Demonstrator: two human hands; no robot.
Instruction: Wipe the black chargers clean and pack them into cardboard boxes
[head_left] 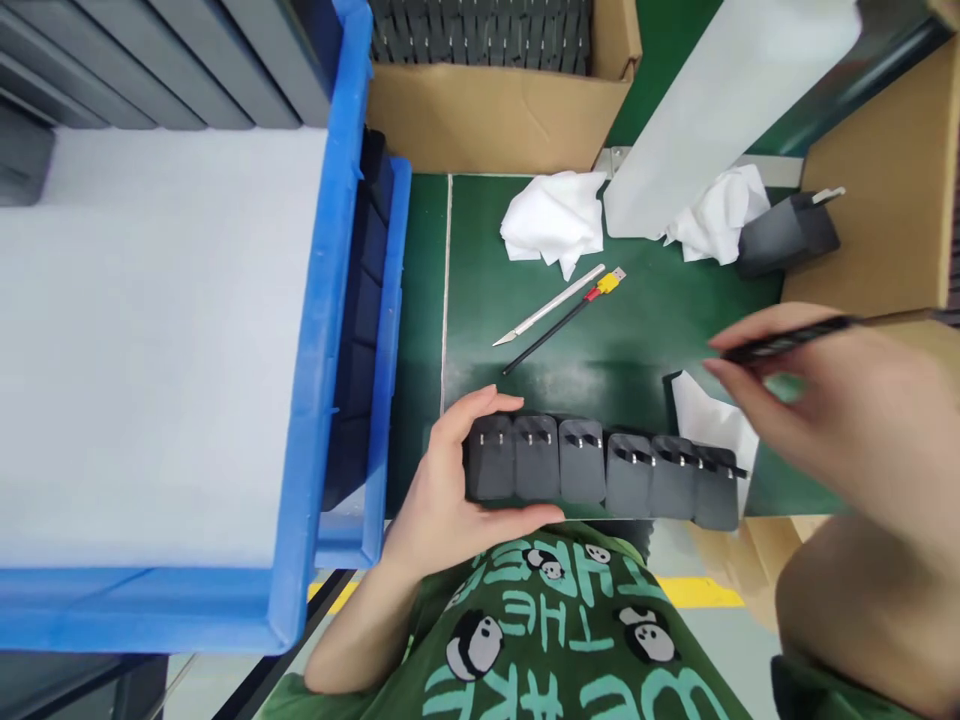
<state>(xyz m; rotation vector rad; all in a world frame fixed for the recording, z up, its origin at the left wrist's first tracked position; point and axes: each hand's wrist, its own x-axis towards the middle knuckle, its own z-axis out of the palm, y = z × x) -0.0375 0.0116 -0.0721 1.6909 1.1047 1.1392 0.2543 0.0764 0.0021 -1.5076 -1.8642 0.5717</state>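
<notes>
Several black power adapters (581,460) with flat plug prongs stand in a row at the table's front edge. My left hand (450,480) grips the left end of this row, thumb along the near side and fingers at the far side. Right of the row, my right hand (847,400) is raised, pinching a slim black pen-like tool (787,342); motion blurs it. Beyond the row lie a craft knife (551,305) and a black stick with a yellow-and-red USB end (566,320). A white cloth (716,415) lies partly under the right end of the row.
On the left is a large blue crate (300,400) with grey blocks, beside a lower blue tray (390,340). A cardboard box (495,115) of black pieces stands behind. Crumpled white cloths (555,220), a white sheet (720,110) and a dark container (787,235) are at the back right.
</notes>
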